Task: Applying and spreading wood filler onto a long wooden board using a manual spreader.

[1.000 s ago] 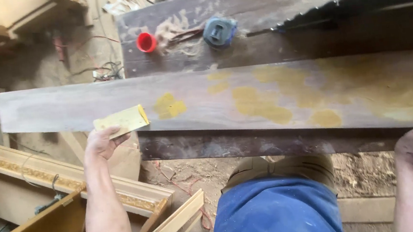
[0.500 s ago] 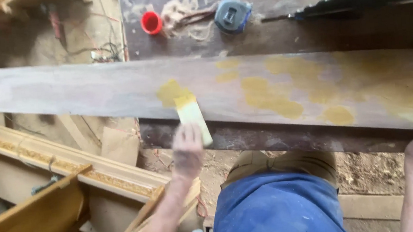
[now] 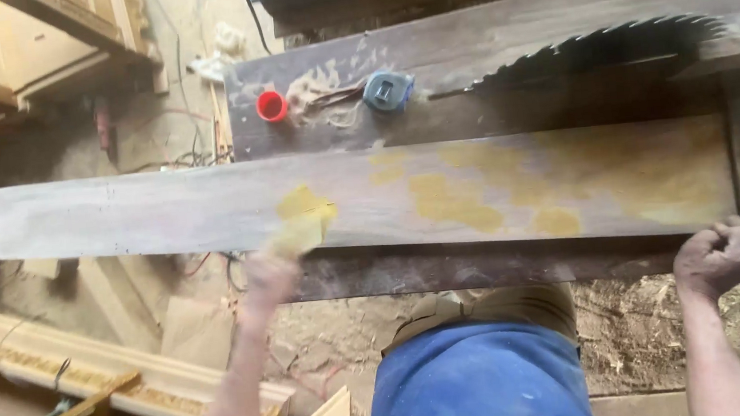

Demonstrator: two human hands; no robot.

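Bare forearms, blue shorts (image 3: 483,381), khaki shirt hem (image 3: 486,309), dusty.

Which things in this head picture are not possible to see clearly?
- Left hand and its yellow pad: motion blur; grip unclear.
- Right hand: closed at the plank end; what it grips is hidden by the fingers.
- Saw blade: lower part hidden in the bench.
- Blue tape measure: details too small.

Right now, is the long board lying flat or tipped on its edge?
Flat: the long board shows its broad face with yellow patches, lying on the saw table.
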